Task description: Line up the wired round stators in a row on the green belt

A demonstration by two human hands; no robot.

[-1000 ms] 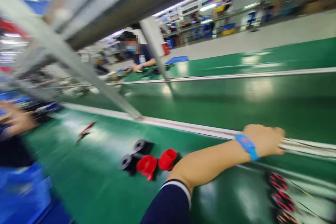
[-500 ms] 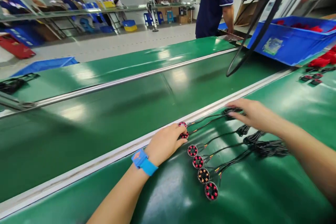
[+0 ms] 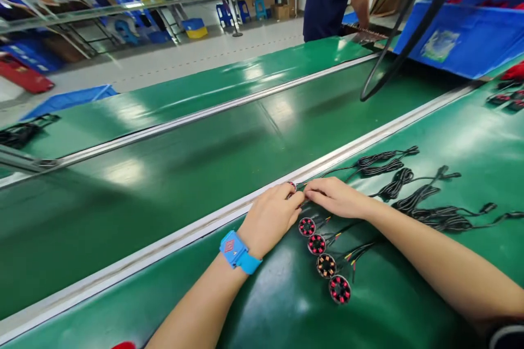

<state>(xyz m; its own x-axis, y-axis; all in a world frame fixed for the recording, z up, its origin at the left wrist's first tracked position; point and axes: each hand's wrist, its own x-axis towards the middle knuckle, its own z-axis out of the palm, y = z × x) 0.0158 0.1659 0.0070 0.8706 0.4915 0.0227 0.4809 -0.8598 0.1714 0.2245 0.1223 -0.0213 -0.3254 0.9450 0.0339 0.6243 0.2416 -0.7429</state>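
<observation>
My left hand (image 3: 275,215), with a blue strap (image 3: 239,252) at its wrist, is closed on a small round coil part (image 3: 291,187) beside the white rail. Its fingertips partly cover that part. My right hand (image 3: 333,196) touches the same spot from the right, fingers bent together over the thin wires; what they pinch is hidden. Below the hands, a slanting row of round parts lies on the green surface: red coils (image 3: 307,227), red (image 3: 316,244), copper-coloured (image 3: 326,265) and red (image 3: 339,289). Their black cables (image 3: 417,199) run right in folded bundles.
A white rail (image 3: 213,228) separates the near green surface from the lower green belt (image 3: 184,174). A blue bin (image 3: 462,38) with red items stands at the upper right, behind a hanging black cable (image 3: 403,52). A person in dark blue (image 3: 327,0) stands across the belt.
My right hand has moved left from the cable bundles to the wires beside my left hand. The bundles now lie uncovered. The camera view has shifted slightly.
</observation>
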